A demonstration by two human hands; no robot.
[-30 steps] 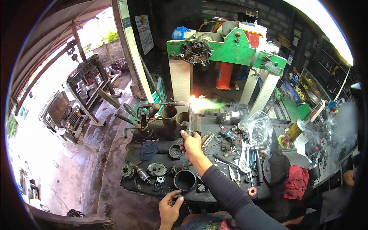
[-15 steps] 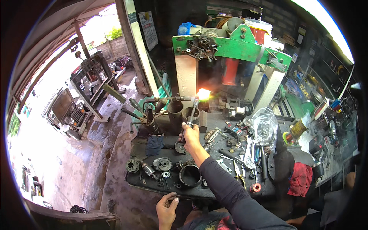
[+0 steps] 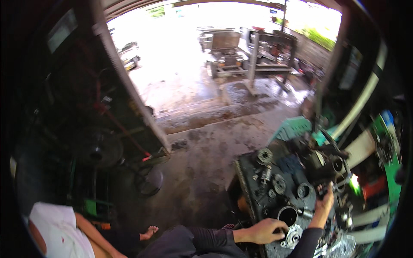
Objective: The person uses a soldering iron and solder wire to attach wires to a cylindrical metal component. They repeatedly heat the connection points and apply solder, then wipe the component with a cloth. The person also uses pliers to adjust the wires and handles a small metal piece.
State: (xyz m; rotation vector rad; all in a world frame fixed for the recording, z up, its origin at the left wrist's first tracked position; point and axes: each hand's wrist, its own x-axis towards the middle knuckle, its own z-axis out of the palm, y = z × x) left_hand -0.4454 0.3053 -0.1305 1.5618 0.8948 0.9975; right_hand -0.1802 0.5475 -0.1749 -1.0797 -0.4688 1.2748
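1. Open-fronted workshop w/ a wet concrete floor running out to a bright yard; metal stands and machines sat out there, blown out by daylight.
2. Dark, oily bench was at the lower right of the view, packed w/ gears and round steel parts, incl. a toothed wheel near its far edge.
3. Left hand rested at the bench's near edge, fingers curled down onto a pale flanged part, touching it. Couldn't tell if it was actually gripped or just steadied.
4. A short dark steel cylinder stood open-end-up just beside that hand, on its far side.
5. Right hand was further in, fingers closed around a torch handle, dark and blurry. A small bright greenish flame burned just to the right of that hand.
6. Green-painted machine frame w/ pale uprights stood behind the bench at far right.
7. Another person in a white shirt sat low at bottom left, bare foot on the floor, well apart from the bench.
8. Left side was dim: a round wheel-like thing and red rods leaning by a pillar, details too dark to tell.
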